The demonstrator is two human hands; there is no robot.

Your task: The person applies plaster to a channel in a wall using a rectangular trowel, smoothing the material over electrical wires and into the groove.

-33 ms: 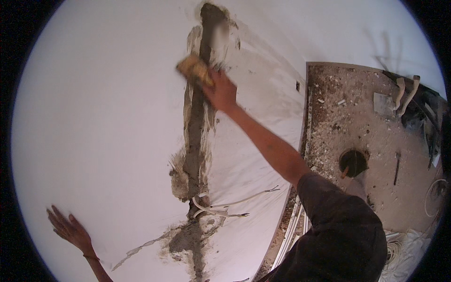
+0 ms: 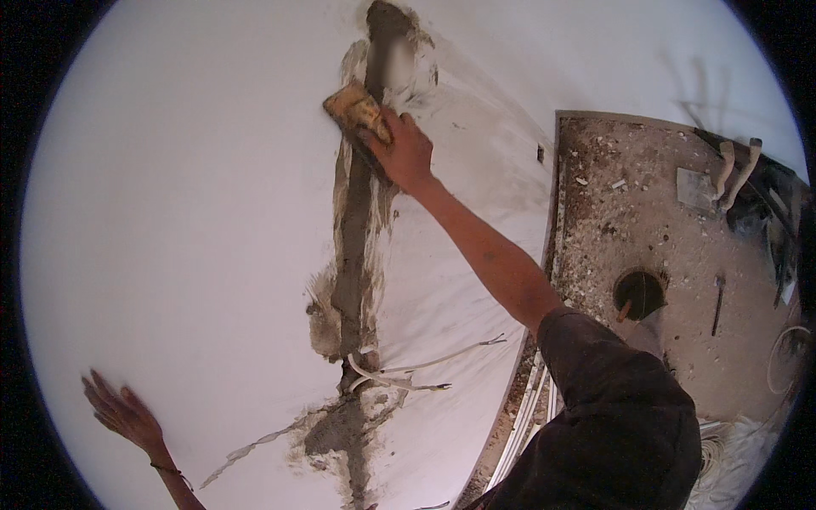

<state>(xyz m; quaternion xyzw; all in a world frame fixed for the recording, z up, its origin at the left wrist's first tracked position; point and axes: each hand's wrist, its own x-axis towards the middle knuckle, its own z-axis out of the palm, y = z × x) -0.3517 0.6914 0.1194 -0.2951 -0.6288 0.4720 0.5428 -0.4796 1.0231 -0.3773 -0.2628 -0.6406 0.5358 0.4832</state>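
Observation:
My right hand (image 2: pixel 406 153) is closed on a dirty yellow-brown sponge (image 2: pixel 355 109). It presses the sponge to the white wall (image 2: pixel 187 212), across the upper part of a long vertical strip of grey mortar (image 2: pixel 350 246). The hand and sponge hide part of that strip. At the lower left, my left hand (image 2: pixel 123 412) lies flat against the wall with its fingers spread, holding nothing. Grey smears edge the strip on both sides. Below the sponge, pale cables (image 2: pixel 408 371) stick out of a gap in the mortar.
To the right, the dusty floor (image 2: pixel 595 221) carries rubble, a dark round bucket (image 2: pixel 639 294) and a thin dark tool (image 2: pixel 719 306). Farther right stand two pale handles (image 2: pixel 738 174) by dark bags. White strips (image 2: pixel 527 416) lie along the wall's foot; a coil of cable (image 2: pixel 710 450) is at lower right.
The right hand has shifted slightly right with the sponge, which has tipped a little and looks sharper. The left hand stays nearly in place on the wall.

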